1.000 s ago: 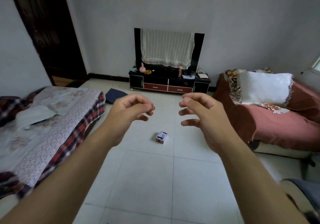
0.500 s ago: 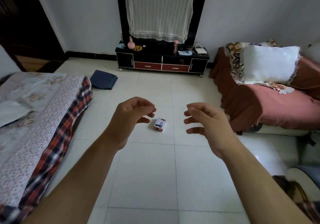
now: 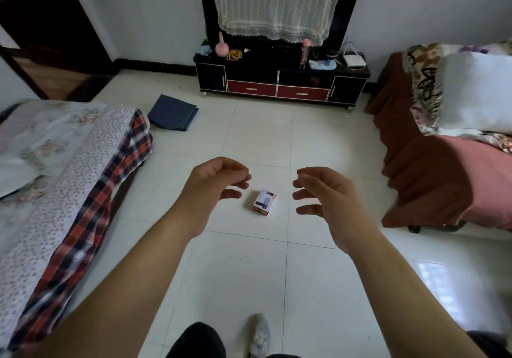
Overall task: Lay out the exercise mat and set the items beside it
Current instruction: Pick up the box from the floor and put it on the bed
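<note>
White tiled floor (image 3: 243, 283) fills the middle of the view, below both hands. Bed (image 3: 55, 180) with a floral sheet and a red plaid cover, left of the left grip, cut off by the left and lower edges. Sofa (image 3: 443, 180) under brown and pink covers, right of the right grip, cut off by the right edge; a white pillow (image 3: 476, 91) lies on it. Black cabinet (image 3: 279, 80) with two red drawers stands against the far wall, well beyond both grips; the small things on its top are hard to make out, apart from a pink rounded thing and a yellow coil. A black frame above it is mostly hidden by a lace cloth (image 3: 277, 3), and its top is cut off. Folded dark blue mat (image 3: 173, 112) lies on the floor, well beyond and to the left of the left grip, near the corner of the bed; it is not unrolled. Left hand (image 3: 213, 186) and right hand (image 3: 329, 199) are held out over the floor, fingers loosely curled and apart, each grip wide and holding nothing. Small white and red box (image 3: 264, 202) stands on the floor between the two grips, touching neither; its print is too small to read. A shoe (image 3: 259, 335) and dark trouser leg show at the lower edge, cut off.
</note>
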